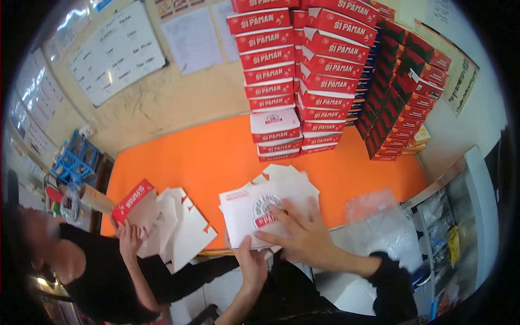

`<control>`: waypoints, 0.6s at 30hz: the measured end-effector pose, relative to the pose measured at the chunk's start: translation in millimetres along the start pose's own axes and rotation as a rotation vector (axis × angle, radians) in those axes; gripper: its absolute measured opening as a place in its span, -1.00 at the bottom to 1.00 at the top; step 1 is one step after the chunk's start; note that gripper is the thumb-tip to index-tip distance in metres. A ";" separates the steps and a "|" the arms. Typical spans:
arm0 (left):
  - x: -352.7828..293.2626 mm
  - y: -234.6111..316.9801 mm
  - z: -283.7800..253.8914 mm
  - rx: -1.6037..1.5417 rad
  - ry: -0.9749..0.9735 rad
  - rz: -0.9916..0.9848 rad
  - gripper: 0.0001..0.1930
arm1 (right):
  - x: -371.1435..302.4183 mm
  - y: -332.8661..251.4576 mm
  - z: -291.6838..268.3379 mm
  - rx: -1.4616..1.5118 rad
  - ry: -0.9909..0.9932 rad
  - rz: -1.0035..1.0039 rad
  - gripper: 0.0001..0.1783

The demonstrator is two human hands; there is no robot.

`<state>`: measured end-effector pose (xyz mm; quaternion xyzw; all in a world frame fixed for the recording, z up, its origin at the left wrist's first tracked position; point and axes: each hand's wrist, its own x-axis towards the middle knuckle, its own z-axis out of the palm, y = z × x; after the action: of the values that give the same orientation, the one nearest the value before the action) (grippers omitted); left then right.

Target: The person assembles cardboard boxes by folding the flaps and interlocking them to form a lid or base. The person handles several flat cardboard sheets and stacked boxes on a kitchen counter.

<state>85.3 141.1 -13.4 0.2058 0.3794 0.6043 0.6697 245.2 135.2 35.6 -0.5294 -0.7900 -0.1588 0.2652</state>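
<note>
A white carton box [246,208] with a round red-and-black print on its lid is in front of me at the near edge of the orange table. My left hand [252,262] grips its near left corner, with the thumb up against the front side. On the lid lies my right hand [295,230], its fingers spread over the print and nothing held in them. Behind and under the box, flat white carton blanks [287,176] stick out. The underside of the box and some left fingers are hidden.
A co-worker's hands [130,230] hold a red-and-white carton at left, beside flat blanks [187,233]. Tall stacks of red-and-white boxes [273,119] and dark-and-red boxes [403,97] stand at the back of the orange table [179,146]. Clear plastic bags [379,227] lie at right.
</note>
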 end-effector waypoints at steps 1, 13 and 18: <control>-3.4 9.5 16.5 -0.010 -0.077 0.036 -0.25 | 14.3 7.6 11.4 -0.078 0.070 -0.194 -0.31; 29.2 20.3 -21.3 0.309 0.328 0.144 -0.28 | 147.6 197.4 203.6 -0.329 0.085 0.182 -0.43; 40.5 10.5 -55.9 0.242 0.320 0.104 -0.30 | 39.3 95.3 194.7 0.511 -0.607 0.489 -0.52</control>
<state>35.4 172.0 -51.3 0.2053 0.5395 0.6130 0.5395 272.4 305.3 -101.6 -0.6403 -0.6979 0.2699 0.1737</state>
